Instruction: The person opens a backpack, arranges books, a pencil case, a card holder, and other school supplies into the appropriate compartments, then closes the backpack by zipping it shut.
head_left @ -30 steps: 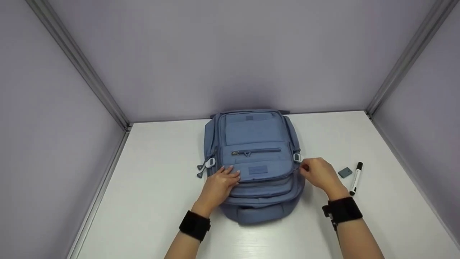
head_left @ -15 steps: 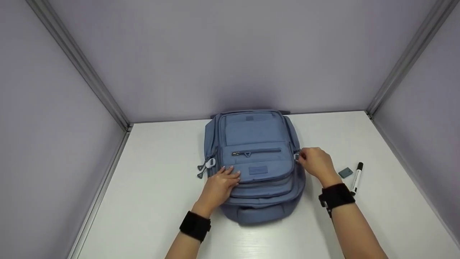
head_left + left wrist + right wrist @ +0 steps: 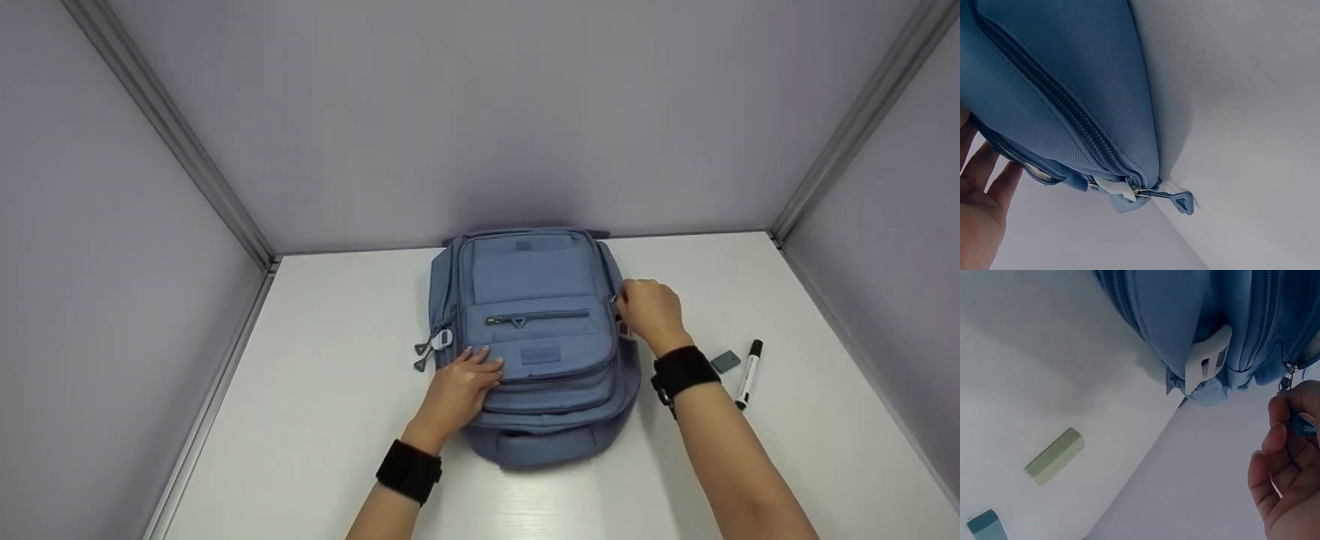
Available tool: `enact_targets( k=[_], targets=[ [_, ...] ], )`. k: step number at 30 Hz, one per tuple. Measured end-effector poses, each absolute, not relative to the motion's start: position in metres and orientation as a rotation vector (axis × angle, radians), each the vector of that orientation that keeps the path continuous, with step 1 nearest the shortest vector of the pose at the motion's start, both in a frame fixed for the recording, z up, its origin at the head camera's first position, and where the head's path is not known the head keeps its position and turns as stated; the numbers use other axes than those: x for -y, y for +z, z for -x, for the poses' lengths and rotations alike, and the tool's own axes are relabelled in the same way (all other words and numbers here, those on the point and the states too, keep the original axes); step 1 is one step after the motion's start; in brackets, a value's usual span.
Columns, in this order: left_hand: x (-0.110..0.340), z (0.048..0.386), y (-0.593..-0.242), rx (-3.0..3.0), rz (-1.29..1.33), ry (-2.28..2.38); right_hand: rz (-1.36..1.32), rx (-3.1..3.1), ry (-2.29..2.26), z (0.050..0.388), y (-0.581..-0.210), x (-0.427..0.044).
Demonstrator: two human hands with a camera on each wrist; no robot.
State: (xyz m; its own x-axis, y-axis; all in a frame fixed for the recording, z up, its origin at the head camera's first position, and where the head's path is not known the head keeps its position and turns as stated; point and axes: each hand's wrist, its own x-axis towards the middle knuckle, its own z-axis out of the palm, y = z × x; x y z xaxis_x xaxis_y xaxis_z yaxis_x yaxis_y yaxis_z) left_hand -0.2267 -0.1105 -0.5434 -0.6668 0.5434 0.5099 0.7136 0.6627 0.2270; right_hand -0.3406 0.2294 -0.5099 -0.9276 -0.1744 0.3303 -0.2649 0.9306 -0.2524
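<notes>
A blue backpack (image 3: 532, 270) lies front side up on the white table. My left hand (image 3: 459, 390) rests on its lower left front, fingers extended over the pocket edge; the left wrist view shows these fingers (image 3: 1002, 183) by a partly open zipper. At the bag's right side, my right hand (image 3: 651, 315) pinches a zipper pull (image 3: 1302, 424), its metal slider (image 3: 1286, 377) showing just above the fingertips. The right wrist view has a white buckle (image 3: 1208, 360) close to that hand. On the left side hang triangular zipper pulls (image 3: 421, 357) beside another white buckle (image 3: 442, 340).
Right of the backpack, a small grey-green block (image 3: 725, 361) and a white marker (image 3: 749, 375) with a black cap lie on the table (image 3: 337, 337). Pale panels (image 3: 480, 112) stand behind and on both sides. A black band (image 3: 684, 371) wraps each wrist.
My right hand has moved up along the backpack's right side, from below the white buckle to above it, with the zipper pull. The left hand has stayed in place.
</notes>
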Motion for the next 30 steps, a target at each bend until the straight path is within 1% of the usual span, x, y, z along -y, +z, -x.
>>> enact_targets(
  k=[7,13,16,21,26,30],
  targets=[
    [0.108,0.227,-0.543,2.489,0.995,-0.575,-0.377,2.790,0.316,0.350,-0.506,-0.227],
    [0.110,0.228,-0.543,2.501,0.985,-0.568,-0.389,2.805,0.314,0.344,-0.507,-0.227],
    [0.111,0.228,-0.543,2.503,0.970,-0.563,-0.438,2.784,0.355,0.339,-0.504,-0.222],
    [0.111,0.228,-0.545,2.511,0.956,-0.580,-0.631,2.751,0.494,0.324,-0.498,-0.202],
    [0.112,0.228,-0.544,2.515,0.938,-0.618,-0.905,2.764,0.642,0.304,-0.493,-0.175],
    [0.112,0.229,-0.544,2.518,0.927,-0.619,-1.129,2.782,0.677,0.286,-0.493,-0.155]
  ],
)
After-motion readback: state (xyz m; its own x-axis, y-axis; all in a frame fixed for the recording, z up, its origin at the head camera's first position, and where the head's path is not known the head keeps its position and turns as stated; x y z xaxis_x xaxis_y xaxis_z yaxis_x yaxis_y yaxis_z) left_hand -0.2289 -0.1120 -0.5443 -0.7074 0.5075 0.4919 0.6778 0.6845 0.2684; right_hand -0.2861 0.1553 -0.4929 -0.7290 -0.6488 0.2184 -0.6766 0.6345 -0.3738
